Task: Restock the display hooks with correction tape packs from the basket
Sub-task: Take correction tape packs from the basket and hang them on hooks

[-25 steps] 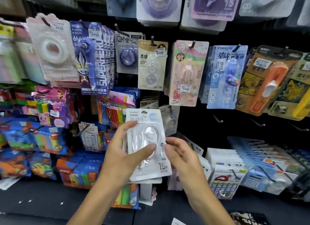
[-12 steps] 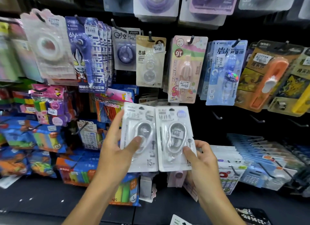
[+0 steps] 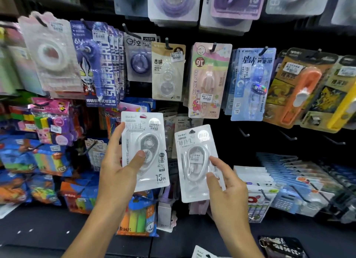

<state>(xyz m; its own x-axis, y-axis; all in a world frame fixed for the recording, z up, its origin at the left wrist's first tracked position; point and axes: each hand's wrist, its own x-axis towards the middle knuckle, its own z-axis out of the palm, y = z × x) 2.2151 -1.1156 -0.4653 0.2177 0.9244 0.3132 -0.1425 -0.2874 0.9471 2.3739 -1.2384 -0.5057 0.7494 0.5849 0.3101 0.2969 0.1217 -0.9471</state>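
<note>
Now each grip pinches 1 pack: L hand [image 3: 115,173] w/ left pack [image 3: 146,152], R hand [image 3: 227,188] w/ right pack [image 3: 196,165].

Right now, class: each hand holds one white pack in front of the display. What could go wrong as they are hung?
1. The right hand pinches its pack only at one edge; it may slip.
2. Bare hooks jut out nearby and could snag a pack.

The 1 head-worn view looks forward and slightly down, close to the display wall [image 3: 221,107] of hooked packs.
</note>
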